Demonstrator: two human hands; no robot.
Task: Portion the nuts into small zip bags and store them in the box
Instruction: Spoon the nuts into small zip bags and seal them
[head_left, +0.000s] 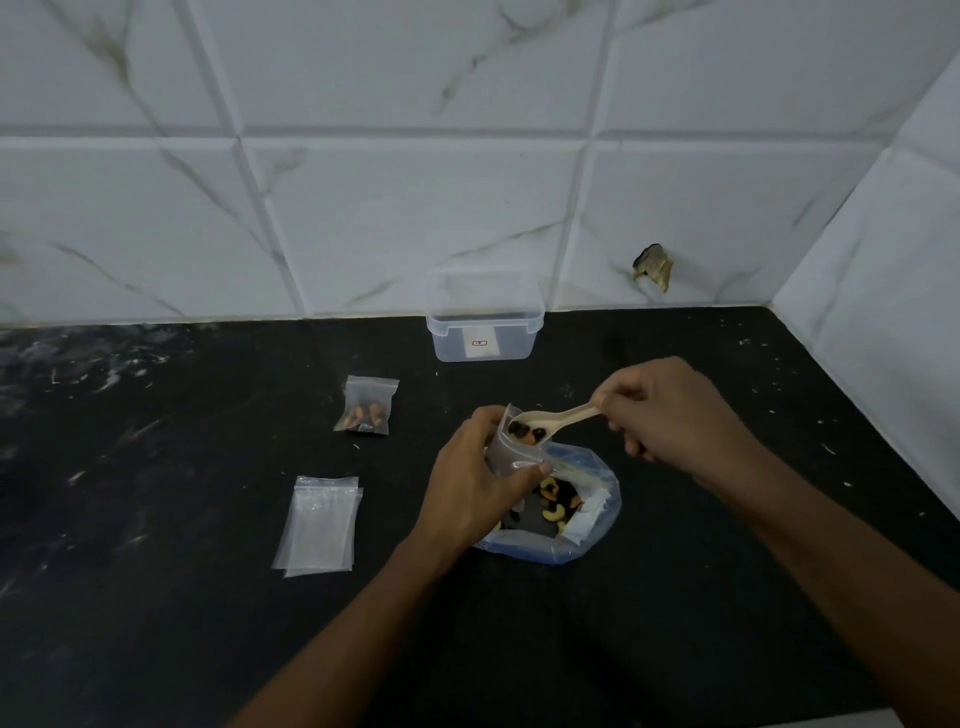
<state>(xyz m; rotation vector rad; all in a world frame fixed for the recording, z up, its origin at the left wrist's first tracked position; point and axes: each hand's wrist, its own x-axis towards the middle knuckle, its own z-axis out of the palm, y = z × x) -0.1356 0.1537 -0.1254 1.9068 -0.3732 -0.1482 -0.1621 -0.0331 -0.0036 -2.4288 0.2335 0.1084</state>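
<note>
Both forearms reach in from the bottom of the frame toward its centre. The left hand (475, 475) curls round a small clear zip bag (514, 447), thumb across its front, holding it upright with the mouth open upward. The right hand (670, 415) pinches the handle end of a cream plastic spoon (558, 421), whose long axis slopes down to the left so the bowl, carrying dark and orange nuts (527, 432), sits at the bag's mouth. Just below lies a large blue-edged bag (597, 519), open, with pale curved cashews inside. At left centre a filled small bag (368, 405) stands above a flat stack of empty bags (319, 525). A clear, lidless rectangular box (484, 317) sits at the wall on the speckled black counter (156, 467)
</note>
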